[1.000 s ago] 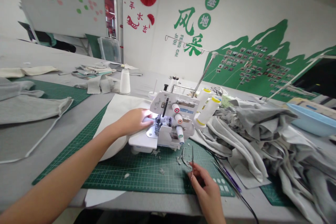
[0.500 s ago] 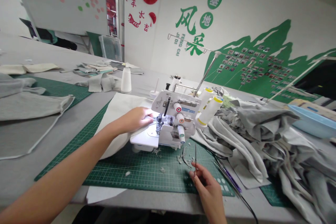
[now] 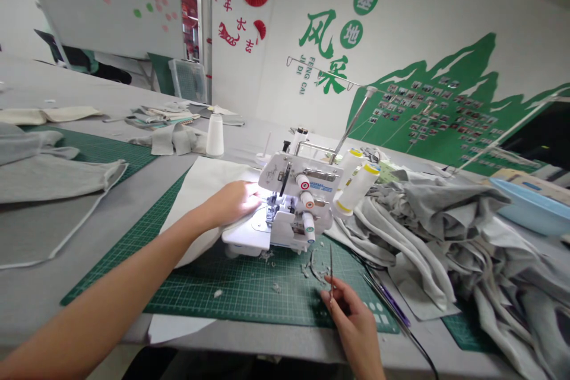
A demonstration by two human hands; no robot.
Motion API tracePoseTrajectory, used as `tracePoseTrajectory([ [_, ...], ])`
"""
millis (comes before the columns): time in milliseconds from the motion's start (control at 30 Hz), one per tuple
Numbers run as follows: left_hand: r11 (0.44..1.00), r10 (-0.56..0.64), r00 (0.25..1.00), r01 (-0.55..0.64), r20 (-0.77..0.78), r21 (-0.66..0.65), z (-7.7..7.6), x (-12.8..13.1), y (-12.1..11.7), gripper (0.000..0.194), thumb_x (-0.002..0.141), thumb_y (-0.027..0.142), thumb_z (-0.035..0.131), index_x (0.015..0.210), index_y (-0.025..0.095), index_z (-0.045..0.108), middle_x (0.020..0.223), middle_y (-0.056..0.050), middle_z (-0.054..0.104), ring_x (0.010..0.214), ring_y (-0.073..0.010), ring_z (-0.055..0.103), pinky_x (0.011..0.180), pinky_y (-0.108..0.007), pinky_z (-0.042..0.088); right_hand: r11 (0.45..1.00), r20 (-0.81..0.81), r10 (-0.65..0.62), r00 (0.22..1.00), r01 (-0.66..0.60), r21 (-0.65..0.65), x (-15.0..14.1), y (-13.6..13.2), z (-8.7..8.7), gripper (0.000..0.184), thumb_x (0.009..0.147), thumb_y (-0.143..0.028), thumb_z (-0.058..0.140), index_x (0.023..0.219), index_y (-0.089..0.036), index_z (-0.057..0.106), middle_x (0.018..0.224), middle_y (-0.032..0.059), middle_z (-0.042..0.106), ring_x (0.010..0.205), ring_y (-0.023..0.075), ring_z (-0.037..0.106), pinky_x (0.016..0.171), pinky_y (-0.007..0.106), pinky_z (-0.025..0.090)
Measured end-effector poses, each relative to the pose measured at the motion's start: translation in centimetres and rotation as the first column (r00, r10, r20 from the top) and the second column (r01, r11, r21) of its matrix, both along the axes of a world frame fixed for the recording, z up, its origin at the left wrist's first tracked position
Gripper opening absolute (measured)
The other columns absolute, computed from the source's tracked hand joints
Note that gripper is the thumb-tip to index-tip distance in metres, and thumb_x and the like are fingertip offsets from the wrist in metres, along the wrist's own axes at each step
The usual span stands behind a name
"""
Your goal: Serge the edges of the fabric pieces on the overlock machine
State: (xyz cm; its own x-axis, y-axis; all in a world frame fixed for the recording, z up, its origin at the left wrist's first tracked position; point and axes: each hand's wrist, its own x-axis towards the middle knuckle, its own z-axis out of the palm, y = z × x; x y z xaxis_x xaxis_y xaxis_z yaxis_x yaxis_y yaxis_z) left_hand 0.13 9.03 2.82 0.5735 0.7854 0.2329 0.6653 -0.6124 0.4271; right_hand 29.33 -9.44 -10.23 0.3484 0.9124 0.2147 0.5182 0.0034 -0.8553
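Moved: the view turned a little, and the left hand (image 3: pixel 234 203) stayed on the cloth.
Left hand: open and flat, pressing the white cloth (image 3: pixel 200 190).
Right hand (image 3: pixel 354 314): fingers pinched a thin metal tool (image 3: pixel 331 273) over the green cutting mat (image 3: pixel 249 291).
Cloth: lying on the mat, up against the needle (image 3: pixel 269 209) of the overlock sewing machine (image 3: pixel 289 237).

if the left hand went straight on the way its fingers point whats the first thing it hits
Probably the overlock machine, at its presser foot and needle area, just past the fingertips. The left hand lies on white fabric, and depth is hard to judge from this view.
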Motion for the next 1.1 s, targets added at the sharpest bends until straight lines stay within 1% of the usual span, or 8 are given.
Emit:
tracePoseTrajectory([
  [267,0.997,0.023,0.998,-0.019,0.058,-0.076,0.2,-1.0,0.3,0.022,0.086,0.036,0.051,0.081,0.017,0.062,0.081,-0.005,0.069,0.070,-0.0199,0.060,0.063,-0.029,0.038,1.000,-0.032,0.006,0.999,-0.006,0.016,-0.3,-0.3,0.6,0.051,0.078,-0.059,0.071,0.100,-0.014,0.078,0.065,0.0026,0.063,0.060,0.0200,0.059,0.057,0.028,0.049],
  [400,0.987,-0.050,0.996,0.061,0.079,-0.150,0.7,-2.0,0.5,0.026,0.083,0.043,0.060,0.089,0.018,0.067,0.086,-0.003,0.072,0.076,-0.0196,0.063,0.065,-0.027,0.040,0.976,-0.178,0.199,0.964,-0.212,-0.058,-2.9,-0.9,3.0,0.043,0.080,-0.056,0.073,0.100,-0.018,0.077,0.069,0.0026,0.064,0.065,0.0197,0.062,0.065,0.029,0.052],
  [467,0.981,-0.073,0.993,0.087,0.089,-0.172,0.8,-2.3,0.6,0.030,0.082,0.046,0.061,0.093,0.019,0.069,0.090,-0.003,0.073,0.079,-0.0199,0.064,0.067,-0.027,0.040,0.922,-0.335,0.325,0.884,-0.375,-0.093,-5.1,-0.7,5.0,0.045,0.082,-0.059,0.071,0.100,-0.019,0.075,0.068,0.0020,0.063,0.063,0.0173,0.060,0.061,0.027,0.050],
  [533,0.975,-0.091,0.991,0.108,0.093,-0.194,0.9,-2.4,0.7,0.031,0.082,0.047,0.062,0.091,0.019,0.071,0.087,-0.002,0.072,0.078,-0.0195,0.063,0.066,-0.026,0.039,0.820,-0.556,0.408,0.724,-0.558,-0.126,-7.3,0.0,7.3,0.050,0.078,-0.063,0.074,0.098,-0.017,0.071,0.064,0.0010,0.063,0.056,0.0142,0.057,0.053,0.024,0.047],
  [600,0.969,-0.112,0.989,0.130,0.096,-0.211,0.9,-2.5,0.8,0.031,0.083,0.048,0.061,0.086,0.019,0.071,0.081,-0.001,0.071,0.075,-0.0186,0.062,0.064,-0.026,0.038,0.746,-0.700,0.403,0.589,-0.655,-0.121,-9.0,1.3,9.3,0.049,0.074,-0.059,0.080,0.095,-0.017,0.067,0.066,0.0016,0.065,0.056,0.0129,0.058,0.049,0.020,0.045],
  [667,0.962,-0.136,0.985,0.157,0.104,-0.225,0.8,-2.7,0.8,0.032,0.084,0.048,0.060,0.083,0.018,0.071,0.078,-0.001,0.070,0.074,-0.0182,0.061,0.063,-0.026,0.037,0.719,-0.756,0.377,0.535,-0.684,-0.125,-10.0,2.7,11.0,0.051,0.070,-0.060,0.082,0.087,-0.016,0.065,0.058,-0.0005,0.061,0.049,0.0104,0.054,0.040,0.016,0.040],
  [833,0.944,-0.183,0.976,0.208,0.119,-0.254,1.0,-3.1,0.9,0.029,0.084,0.045,0.060,0.084,0.018,0.072,0.080,-0.001,0.070,0.076,-0.0179,0.062,0.065,-0.025,0.038,0.732,-0.754,0.309,0.579,-0.651,-0.201,-10.7,5.3,13.0,0.058,0.068,-0.070,0.077,0.075,-0.014,0.063,0.048,-0.0025,0.056,0.042,0.0096,0.049,0.032,0.016,0.041],
  [1100,0.944,-0.184,0.977,0.207,0.111,-0.256,1.4,-3.0,0.7,0.028,0.082,0.042,0.059,0.084,0.017,0.071,0.080,-0.001,0.069,0.075,-0.0174,0.061,0.065,-0.025,0.038,0.683,-0.671,0.332,0.663,-0.660,-0.314,-11.1,8.0,14.3,0.061,0.073,-0.074,0.070,0.072,-0.013,0.063,0.048,-0.0003,0.058,0.039,0.0103,0.053,0.029,0.016,0.042],
])
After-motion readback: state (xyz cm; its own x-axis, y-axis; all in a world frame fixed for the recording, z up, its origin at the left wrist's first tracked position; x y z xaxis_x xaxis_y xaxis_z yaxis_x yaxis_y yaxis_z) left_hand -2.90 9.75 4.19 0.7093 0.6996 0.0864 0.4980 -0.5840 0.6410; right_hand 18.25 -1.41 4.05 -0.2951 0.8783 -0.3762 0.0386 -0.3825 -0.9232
